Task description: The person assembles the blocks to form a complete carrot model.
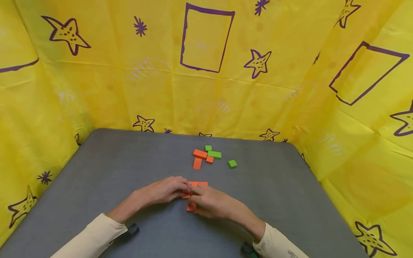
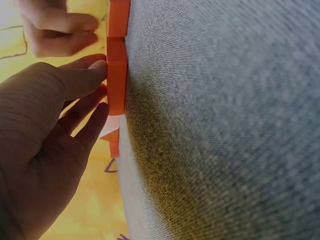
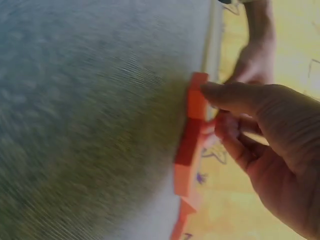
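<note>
The left hand (image 1: 166,190) is pinching an orange block (image 2: 117,82) lying between both hands; the right hand (image 1: 214,202), fingers half bent, is touching neighbouring blocks (image 3: 197,104), its grip I cannot tell. Only the head view is showing green blocks (image 1: 214,155).

Cluster of orange, smooth, rectangular blocks (image 1: 203,184) lying flat on grey textured tabletop (image 1: 151,154). Two sit side by side at far edge; nearest block (image 1: 191,207) points lengthwise toward viewer. Middle partly hidden; left wrist view shows two touching.
</note>
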Available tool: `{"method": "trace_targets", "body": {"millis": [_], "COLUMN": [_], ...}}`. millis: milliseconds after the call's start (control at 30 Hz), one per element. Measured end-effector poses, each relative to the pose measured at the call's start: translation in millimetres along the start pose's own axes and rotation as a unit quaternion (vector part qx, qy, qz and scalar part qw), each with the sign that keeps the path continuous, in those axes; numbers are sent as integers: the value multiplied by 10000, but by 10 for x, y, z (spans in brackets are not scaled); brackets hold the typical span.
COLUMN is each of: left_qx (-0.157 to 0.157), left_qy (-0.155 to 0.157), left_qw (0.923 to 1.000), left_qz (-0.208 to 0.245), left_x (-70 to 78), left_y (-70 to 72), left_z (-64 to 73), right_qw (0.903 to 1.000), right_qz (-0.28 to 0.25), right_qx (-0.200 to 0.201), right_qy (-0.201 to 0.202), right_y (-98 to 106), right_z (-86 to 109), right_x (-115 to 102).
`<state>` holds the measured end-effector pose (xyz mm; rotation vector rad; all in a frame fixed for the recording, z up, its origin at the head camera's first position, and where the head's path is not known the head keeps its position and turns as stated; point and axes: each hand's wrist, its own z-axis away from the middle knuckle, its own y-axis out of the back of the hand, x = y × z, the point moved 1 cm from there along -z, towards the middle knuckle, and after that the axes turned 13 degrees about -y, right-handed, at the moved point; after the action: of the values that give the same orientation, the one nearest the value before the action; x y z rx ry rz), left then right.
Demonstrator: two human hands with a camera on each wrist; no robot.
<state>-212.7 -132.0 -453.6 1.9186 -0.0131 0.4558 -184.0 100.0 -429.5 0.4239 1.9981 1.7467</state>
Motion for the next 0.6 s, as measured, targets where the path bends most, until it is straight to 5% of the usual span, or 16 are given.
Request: {"method": "trace_targets", "body": {"millis": [267,600], "left_qx": [-113,-136], "left_qy": [119,96], "left_qw": [9998,9998], "left_qz": [57,94], "left_x": [7,-14], "left_y": [26,18], "left_z": [-12,-17], "right_qw": [9969,9979], "right_qz": [41,401], "right_qx": [-598,-425], "right_qy": [519,293], "right_y": [164,141], "right_z": [82,118], "right_x": [-31,-37]}}
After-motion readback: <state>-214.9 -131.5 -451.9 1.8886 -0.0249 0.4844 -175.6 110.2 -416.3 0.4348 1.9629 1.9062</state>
